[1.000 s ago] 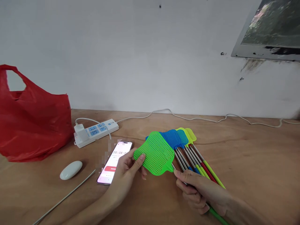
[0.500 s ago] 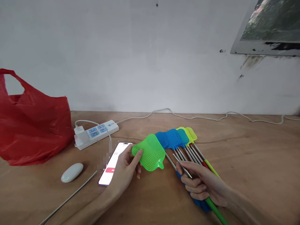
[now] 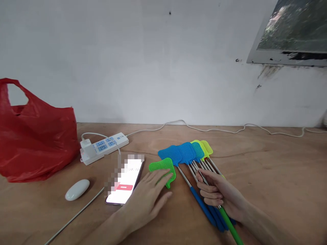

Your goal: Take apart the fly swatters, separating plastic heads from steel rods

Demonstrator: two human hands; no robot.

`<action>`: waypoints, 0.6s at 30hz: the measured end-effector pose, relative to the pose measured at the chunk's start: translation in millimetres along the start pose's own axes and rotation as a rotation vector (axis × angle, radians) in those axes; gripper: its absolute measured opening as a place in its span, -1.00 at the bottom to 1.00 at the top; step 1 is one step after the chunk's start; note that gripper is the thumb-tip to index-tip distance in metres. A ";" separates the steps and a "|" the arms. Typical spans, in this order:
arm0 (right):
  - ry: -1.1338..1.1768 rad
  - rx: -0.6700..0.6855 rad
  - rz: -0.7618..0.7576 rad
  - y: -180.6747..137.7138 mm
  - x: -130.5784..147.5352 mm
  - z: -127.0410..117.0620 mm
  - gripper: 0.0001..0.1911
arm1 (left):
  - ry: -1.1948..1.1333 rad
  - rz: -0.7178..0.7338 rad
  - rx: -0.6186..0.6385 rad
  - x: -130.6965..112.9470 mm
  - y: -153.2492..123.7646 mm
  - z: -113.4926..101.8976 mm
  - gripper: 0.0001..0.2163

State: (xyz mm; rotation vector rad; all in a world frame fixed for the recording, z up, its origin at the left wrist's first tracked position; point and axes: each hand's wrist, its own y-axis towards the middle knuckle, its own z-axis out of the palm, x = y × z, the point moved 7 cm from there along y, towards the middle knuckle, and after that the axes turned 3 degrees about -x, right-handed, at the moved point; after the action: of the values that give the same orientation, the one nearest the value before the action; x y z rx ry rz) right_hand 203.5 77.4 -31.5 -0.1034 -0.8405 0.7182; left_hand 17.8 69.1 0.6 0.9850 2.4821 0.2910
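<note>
A bright green fly swatter head (image 3: 167, 164) lies on the table, its short neck pointing toward me. My left hand (image 3: 149, 197) is flat, palm down, with fingers stretched over the lower part of the head, hiding some of it. In my right hand (image 3: 217, 192) is a thin metal rod with a green handle (image 3: 231, 228), separate from the green head. Just beyond that hand, several fly swatters lie fanned out, with blue (image 3: 187, 151), teal and yellow-green (image 3: 206, 148) heads. Their metal rods and blue handles (image 3: 203, 206) run partly under my right hand.
A phone (image 3: 126, 180) with a lit screen lies beside my left hand. Farther left are a white power strip (image 3: 104, 148), a smooth white oval object (image 3: 77, 190) and a red plastic bag (image 3: 38, 136). A white cable (image 3: 217, 128) runs along the wall.
My left hand has let go of the green head and lowered; the head now lies flat on the table. My right hand still holds the rod, having shifted slightly.
</note>
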 end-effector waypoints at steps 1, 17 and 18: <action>0.012 -0.010 -0.008 0.1 1.3 -1.1 -0.66 | 0.020 0.022 0.061 -3.1 -2.5 7.8 -0.55; 0.007 -0.068 -0.056 3.1 0.8 -6.2 -0.67 | 0.200 -0.135 0.028 27.4 -2.5 15.7 -0.61; -0.001 -0.072 -0.060 2.9 0.5 -5.9 -0.67 | 0.215 -0.130 0.030 30.6 -3.4 18.3 -0.56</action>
State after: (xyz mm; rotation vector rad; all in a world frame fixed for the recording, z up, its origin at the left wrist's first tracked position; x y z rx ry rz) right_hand 206.3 81.0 -36.1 -0.1416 -0.8668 0.6317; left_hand 4.8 88.4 -26.8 0.8381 2.7381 0.3339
